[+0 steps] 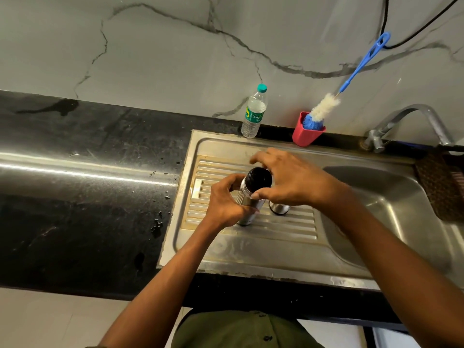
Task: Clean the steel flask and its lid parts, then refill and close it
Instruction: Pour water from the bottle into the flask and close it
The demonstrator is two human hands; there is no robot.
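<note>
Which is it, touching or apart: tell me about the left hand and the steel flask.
Touching. The head view shows the left hand with fingers curled round the steel flask, which stands on the drainboard.

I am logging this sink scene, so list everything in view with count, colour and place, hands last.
steel flask: one, silver, upright on the drainboard, gripped by the left hand
inner stopper: one, black, on the flask mouth, under the right hand's fingers
steel cup lid: one, silver, on the drainboard just right of the flask, partly hidden
water bottle: one, clear with teal cap, at the wall behind the drainboard
bottle brush: one, blue and white, standing in the holder
holder: one, red, behind the sink
tap: one, steel, back right
sink: one, steel, right
counter: one, black, left
left hand: one, holds the flask body
right hand: one, over the stopper
</note>
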